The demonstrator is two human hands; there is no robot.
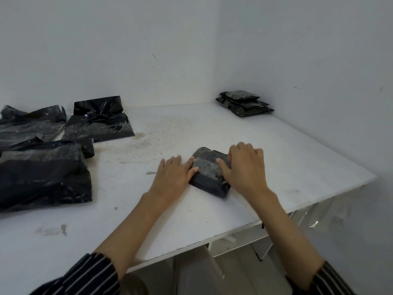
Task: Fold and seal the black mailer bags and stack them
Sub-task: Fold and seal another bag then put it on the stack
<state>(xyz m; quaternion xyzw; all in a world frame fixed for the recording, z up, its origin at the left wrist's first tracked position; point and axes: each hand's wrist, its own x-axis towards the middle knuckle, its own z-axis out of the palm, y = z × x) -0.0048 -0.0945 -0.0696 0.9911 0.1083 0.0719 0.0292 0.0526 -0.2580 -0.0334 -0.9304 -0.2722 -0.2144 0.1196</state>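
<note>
Folded black bag [209,174] on the table [287,158], between both hands: left hand [172,175] flat against its left edge; right hand [244,167] covers its right end, blurred, grip unclear.

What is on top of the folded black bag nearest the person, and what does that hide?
Both hands are on the folded bag: the left hand presses its left edge, the right hand covers its right side, hiding that end.
</note>
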